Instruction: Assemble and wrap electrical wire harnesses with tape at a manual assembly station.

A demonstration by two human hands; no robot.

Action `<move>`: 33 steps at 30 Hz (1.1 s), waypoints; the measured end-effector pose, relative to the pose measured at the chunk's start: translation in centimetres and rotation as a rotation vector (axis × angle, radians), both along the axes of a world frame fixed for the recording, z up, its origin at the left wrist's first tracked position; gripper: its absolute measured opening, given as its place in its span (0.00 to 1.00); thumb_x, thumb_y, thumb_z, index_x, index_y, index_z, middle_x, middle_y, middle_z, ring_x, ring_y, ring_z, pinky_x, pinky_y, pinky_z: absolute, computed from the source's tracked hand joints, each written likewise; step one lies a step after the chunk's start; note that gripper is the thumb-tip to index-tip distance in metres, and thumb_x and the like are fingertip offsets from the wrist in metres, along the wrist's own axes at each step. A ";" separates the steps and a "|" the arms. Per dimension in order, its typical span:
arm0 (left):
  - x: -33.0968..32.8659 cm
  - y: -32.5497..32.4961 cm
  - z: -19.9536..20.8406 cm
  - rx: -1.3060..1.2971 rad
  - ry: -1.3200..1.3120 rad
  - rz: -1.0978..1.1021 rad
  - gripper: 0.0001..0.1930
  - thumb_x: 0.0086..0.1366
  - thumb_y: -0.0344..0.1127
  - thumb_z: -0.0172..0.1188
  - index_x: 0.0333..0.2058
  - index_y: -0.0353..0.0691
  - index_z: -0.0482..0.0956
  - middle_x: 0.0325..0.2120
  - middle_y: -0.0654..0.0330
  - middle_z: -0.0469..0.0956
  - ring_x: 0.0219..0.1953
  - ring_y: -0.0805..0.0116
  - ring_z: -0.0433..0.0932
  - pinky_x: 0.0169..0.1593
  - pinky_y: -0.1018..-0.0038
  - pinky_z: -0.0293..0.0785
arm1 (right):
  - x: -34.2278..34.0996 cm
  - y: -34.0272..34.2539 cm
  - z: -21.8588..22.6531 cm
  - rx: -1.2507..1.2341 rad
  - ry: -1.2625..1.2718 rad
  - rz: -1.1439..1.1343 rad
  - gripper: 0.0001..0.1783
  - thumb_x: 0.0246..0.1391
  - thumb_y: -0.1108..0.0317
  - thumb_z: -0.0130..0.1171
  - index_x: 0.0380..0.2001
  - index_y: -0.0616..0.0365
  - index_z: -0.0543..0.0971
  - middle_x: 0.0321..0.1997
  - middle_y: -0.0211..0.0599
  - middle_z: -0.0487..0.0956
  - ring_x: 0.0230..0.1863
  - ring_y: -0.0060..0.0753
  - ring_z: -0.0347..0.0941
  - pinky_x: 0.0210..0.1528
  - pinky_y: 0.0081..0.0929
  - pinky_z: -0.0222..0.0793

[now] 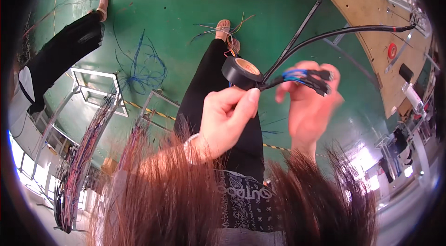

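My left hand (227,118) is closed, with thumb and forefinger pinching a black-wrapped wire harness (274,81) at its branching point. A roll of black electrical tape (242,72) with a pale core sits against the harness, just above those fingertips. Short blue and black wire ends (306,80) with dark tips stick out to the right. Behind them is my right hand (309,106), blurred, its fingers partly covered by the wires; whether it grips them is unclear. Two long black branches (304,21) of the harness run up and right toward the board.
A tan board (371,55) with metal fixtures (416,18) and a red tape roll (392,50) curves along the right. Loose blue wires (141,69) lie on the green floor (181,9). Wire bundles hang on a rack (88,148) at left, near another person's leg (65,53).
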State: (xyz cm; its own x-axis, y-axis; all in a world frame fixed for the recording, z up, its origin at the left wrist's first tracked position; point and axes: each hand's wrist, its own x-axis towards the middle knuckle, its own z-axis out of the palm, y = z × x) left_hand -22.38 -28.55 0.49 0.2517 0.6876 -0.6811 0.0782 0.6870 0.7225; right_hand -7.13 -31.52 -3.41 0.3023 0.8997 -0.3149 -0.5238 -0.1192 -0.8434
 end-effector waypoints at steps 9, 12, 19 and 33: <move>-1.2 1.1 0.2 -0.166 -0.163 -0.168 0.15 0.70 0.35 0.55 0.24 0.35 0.78 0.15 0.71 0.69 0.20 0.84 0.62 0.24 0.80 0.59 | 1.3 1.8 -3.6 0.076 0.182 0.645 0.37 0.43 0.53 0.74 0.53 0.59 0.71 0.67 0.63 0.61 0.63 0.54 0.67 0.60 0.45 0.67; -1.7 1.0 0.5 -0.032 -0.139 -0.228 0.12 0.69 0.35 0.55 0.29 0.34 0.80 0.16 0.70 0.70 0.20 0.84 0.63 0.23 0.80 0.59 | 0.5 1.2 -2.2 0.070 0.144 0.618 0.36 0.41 0.55 0.75 0.49 0.59 0.69 0.64 0.62 0.65 0.62 0.51 0.68 0.58 0.41 0.67; -3.1 2.8 -0.1 -0.001 -0.200 -0.376 0.12 0.68 0.34 0.56 0.26 0.34 0.74 0.14 0.67 0.67 0.17 0.79 0.62 0.22 0.77 0.60 | 1.5 0.5 -1.1 0.092 -0.185 0.589 0.24 0.47 0.57 0.72 0.33 0.58 0.68 0.60 0.61 0.68 0.54 0.44 0.73 0.54 0.39 0.70; -3.3 3.5 -1.4 1.079 0.303 -0.834 0.11 0.56 0.34 0.62 0.22 0.40 0.69 0.13 0.65 0.68 0.16 0.66 0.73 0.20 0.69 0.68 | 4.1 5.8 9.0 -0.324 -0.640 0.816 0.27 0.34 0.56 0.79 0.31 0.61 0.75 0.43 0.45 0.77 0.42 0.34 0.76 0.42 0.28 0.71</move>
